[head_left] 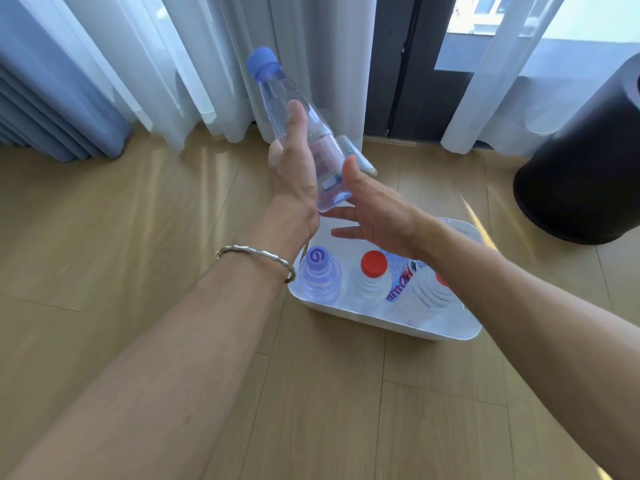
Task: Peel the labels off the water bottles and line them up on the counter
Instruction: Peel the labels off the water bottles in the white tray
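Blue-capped clear bottle (304, 133); white bin (398, 322), red caps (373, 263).

Wood-plank floor (138, 237) carries everything. White tub (398, 322) sits on it just right of centre. Black round bin (581, 174) stands at 2 o'clock from the tub, well apart. White curtain (214, 81) hems reach the floor at 11–12 o'clock.

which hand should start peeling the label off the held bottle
Right. The left hand grips the bottle, so it is busy; the right hand is open and free beside the bottle's base.
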`<state>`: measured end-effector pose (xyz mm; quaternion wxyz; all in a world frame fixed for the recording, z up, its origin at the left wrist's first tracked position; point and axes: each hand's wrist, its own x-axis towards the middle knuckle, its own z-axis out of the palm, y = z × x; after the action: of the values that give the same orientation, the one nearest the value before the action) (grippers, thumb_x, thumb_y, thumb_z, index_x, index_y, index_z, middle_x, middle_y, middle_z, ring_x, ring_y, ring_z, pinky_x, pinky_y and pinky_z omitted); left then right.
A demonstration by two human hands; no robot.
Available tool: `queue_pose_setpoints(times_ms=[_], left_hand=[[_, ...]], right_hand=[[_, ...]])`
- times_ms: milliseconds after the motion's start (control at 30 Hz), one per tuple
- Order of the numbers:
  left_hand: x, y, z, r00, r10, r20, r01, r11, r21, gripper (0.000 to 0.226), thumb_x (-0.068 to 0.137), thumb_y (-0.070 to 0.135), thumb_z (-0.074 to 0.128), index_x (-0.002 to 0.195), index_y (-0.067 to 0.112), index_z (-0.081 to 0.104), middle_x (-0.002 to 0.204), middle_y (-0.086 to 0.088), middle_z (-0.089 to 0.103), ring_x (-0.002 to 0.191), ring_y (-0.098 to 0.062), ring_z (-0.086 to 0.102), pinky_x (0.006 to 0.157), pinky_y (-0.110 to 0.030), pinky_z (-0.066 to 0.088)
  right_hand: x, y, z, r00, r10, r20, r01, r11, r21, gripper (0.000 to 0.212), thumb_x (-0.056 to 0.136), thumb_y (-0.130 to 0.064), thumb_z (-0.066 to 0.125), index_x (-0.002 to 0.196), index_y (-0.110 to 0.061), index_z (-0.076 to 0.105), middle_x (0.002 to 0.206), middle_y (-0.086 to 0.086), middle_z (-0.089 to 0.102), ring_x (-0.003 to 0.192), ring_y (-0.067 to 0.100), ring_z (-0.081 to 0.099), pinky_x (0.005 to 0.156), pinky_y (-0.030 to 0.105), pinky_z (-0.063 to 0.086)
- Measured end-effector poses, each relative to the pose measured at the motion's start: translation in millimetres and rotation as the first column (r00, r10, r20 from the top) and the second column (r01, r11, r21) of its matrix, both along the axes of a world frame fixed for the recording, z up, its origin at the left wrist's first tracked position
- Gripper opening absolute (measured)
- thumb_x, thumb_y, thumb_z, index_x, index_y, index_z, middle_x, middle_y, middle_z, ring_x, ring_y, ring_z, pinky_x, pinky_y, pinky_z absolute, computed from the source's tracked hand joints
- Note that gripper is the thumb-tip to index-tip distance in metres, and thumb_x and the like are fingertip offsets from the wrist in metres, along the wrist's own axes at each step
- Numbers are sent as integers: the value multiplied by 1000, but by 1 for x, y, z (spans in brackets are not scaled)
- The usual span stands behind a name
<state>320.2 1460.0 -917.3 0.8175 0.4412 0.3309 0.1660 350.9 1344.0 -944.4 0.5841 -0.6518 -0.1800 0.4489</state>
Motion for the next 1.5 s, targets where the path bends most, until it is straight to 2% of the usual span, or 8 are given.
queue_pose_setpoints(times_ms=[233, 500, 667, 800, 1000, 1133, 1233, 1500], left_hand=[[0, -1, -6, 999, -43, 4, 42, 995, 92, 85, 64, 69, 60, 125, 10, 54, 110, -16, 69, 95, -37, 70, 81, -64, 53], [1, -3, 3, 999, -22, -29, 30, 940, 339, 82, 64, 79, 52, 113, 14, 61, 110, -10, 69, 99, -28, 69, 88, -52, 54], [0, 5, 0, 999, -36, -37, 48, 899, 436, 25, 86, 51, 60, 100, 31, 55, 103, 3, 68, 97, -18, 69, 91, -48, 54], [0, 9, -2, 991, 34, -127, 18, 922, 387, 73, 60, 59, 74, 115, 16, 53, 104, -4, 71, 90, -21, 72, 85, -47, 57], [0, 11, -6, 954, 160, -252, -55, 925, 376, 90, 44, 58, 81, 114, 12, 50, 100, -8, 69, 72, -18, 67, 68, -35, 57], [-1, 17, -7, 979, 148, -139, -89, 928, 362, 42, 56, 26, 76, 88, 12, 54, 78, -6, 64, 66, -22, 63, 67, -38, 56], [-4, 19, 2, 996, 86, 30, -91, 966, 242, 20, 71, 10, 66, 84, 10, 51, 68, -2, 56, 58, -19, 60, 55, -29, 52], [-4, 7, -15, 990, -65, -123, 126, 800, 587, 52, 64, 14, 78, 103, 19, 45, 97, -1, 59, 80, -12, 59, 75, -32, 55]], right_hand=[[4, 8, 12, 948, -318, 14, 310, 934, 179, 38, 103, -43, 31, 110, -21, 61, 101, 8, 73, 90, 22, 70, 91, 44, 53], [8, 10, 25, 842, -470, -265, 529, 814, 238, 37, 104, -35, 34, 112, -8, 58, 107, 19, 67, 85, 33, 67, 75, 51, 58], [8, 10, 23, 809, -501, 308, 462, 865, 195, 32, 101, -40, 39, 104, -24, 67, 106, 6, 71, 95, 25, 68, 86, 40, 56], [5, 4, 13, 724, -255, 641, 277, 958, 69, 36, 102, -38, 40, 123, -21, 65, 101, 2, 71, 89, 13, 65, 71, 12, 46], [3, -1, 5, 559, -44, 828, 125, 992, -32, 41, 103, -35, 39, 115, -5, 65, 104, 11, 66, 91, 24, 61, 77, 34, 47], [12, 5, 10, 795, -538, 280, 519, 842, 145, 31, 103, -32, 41, 90, -14, 63, 70, 1, 66, 65, 19, 64, 61, 31, 54], [39, -6, 25, 601, -766, -229, 795, 601, 78, 24, 102, -36, 43, 91, -15, 49, 69, 4, 58, 48, 14, 66, 48, 32, 57], [42, -14, -1, 756, -482, 443, 566, 821, -74, 30, 100, -40, 45, 94, -15, 61, 89, 3, 60, 78, 14, 60, 58, 23, 57]])
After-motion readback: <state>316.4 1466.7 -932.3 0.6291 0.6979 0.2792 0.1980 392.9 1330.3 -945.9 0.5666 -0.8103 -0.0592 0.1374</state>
